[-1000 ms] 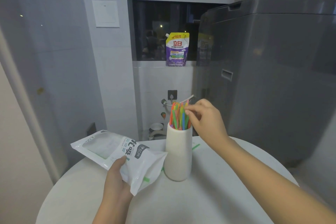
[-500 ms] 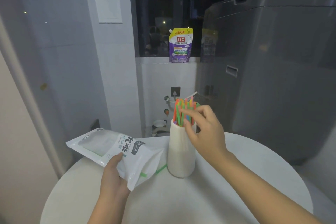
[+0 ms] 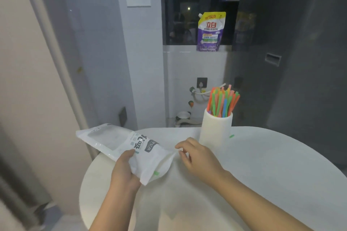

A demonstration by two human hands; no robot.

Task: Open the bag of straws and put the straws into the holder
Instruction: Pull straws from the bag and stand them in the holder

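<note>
A person is standing at a round white table (image 3: 262,174), their left hand (image 3: 124,169) gripping the opened straw bag (image 3: 131,148) left of the white holder (image 3: 216,131), already bristling with colourful straws (image 3: 223,101), while their empty right hand (image 3: 197,157) is reaching, fingers loose, toward the bag's mouth for whatever is remaining inside.

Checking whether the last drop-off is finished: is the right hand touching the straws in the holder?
Apart. The head view shows the right hand low over the table by the bag, with the straws standing untouched in the holder above it.
</note>
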